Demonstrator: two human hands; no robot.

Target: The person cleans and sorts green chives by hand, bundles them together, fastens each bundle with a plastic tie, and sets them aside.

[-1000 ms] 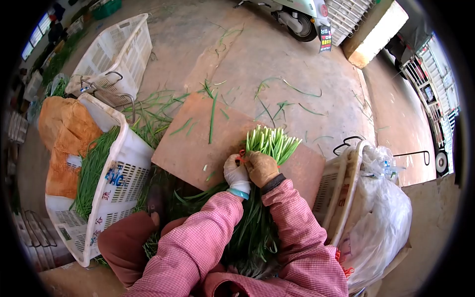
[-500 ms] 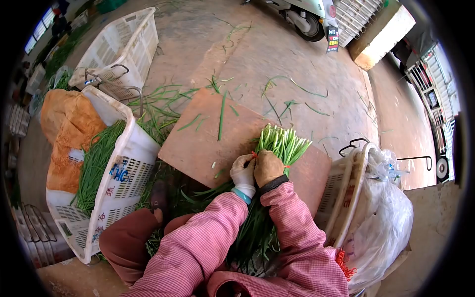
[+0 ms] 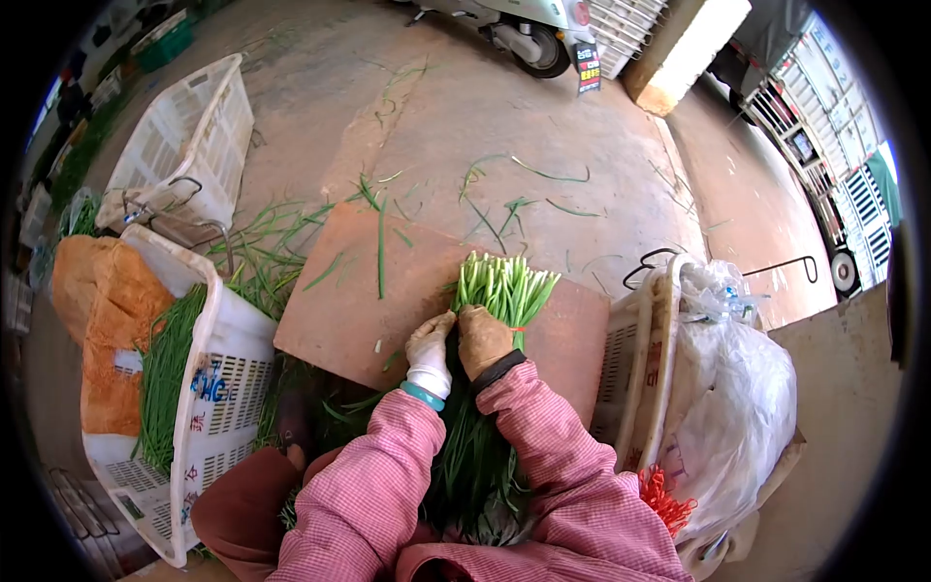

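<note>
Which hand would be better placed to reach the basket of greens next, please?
Probably the left hand: it is nearer the basket of greens, while the right hand grips the bunch.

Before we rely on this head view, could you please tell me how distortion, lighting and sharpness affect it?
Head view: black fisheye border, with the truck at right bent along the curve; bright daylight on the pillar; glare on the plastic bag; dark shade beneath the board; small print on the scooter's plate too small to read.
</note>
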